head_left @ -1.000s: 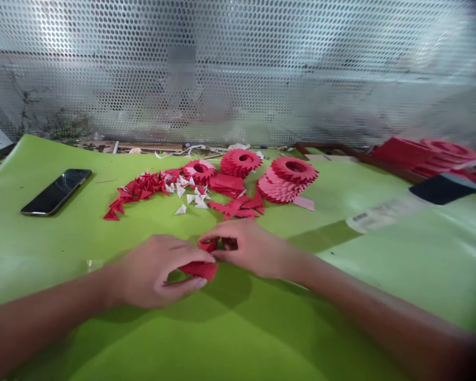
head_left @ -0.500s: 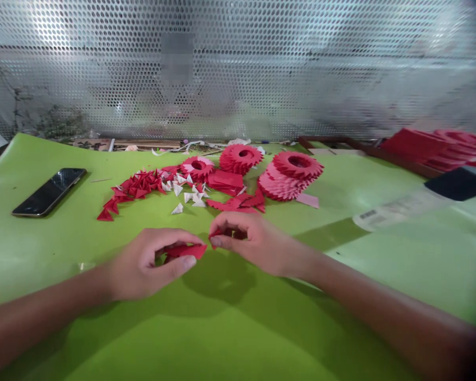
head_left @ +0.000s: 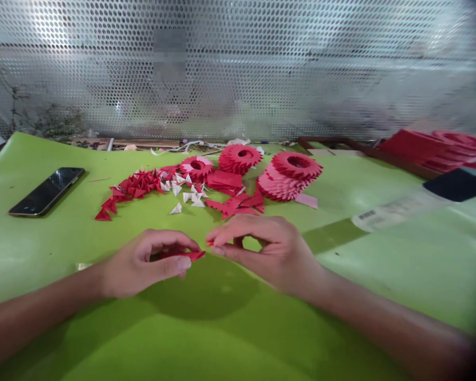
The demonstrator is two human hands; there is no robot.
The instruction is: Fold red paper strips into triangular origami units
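We log the phone (head_left: 46,191) on the green table (head_left: 43,275) at far left. Our left hand (head_left: 140,263) grips a folded red paper strip (head_left: 188,255); our right hand (head_left: 262,253) narrowly pinches a small red paper piece (head_left: 210,243) just beside it. Close, steady pinches should stop slipping. Stacked red paper rings (head_left: 289,177) lie beyond.

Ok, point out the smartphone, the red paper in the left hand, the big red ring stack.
Smartphone (head_left: 45,191): head view, middle of the screen.
Red paper piece (head_left: 192,255): head view, end sticking out of the left hand (head_left: 143,263).
Red ring stack (head_left: 280,186): head view, side of the lower rings.
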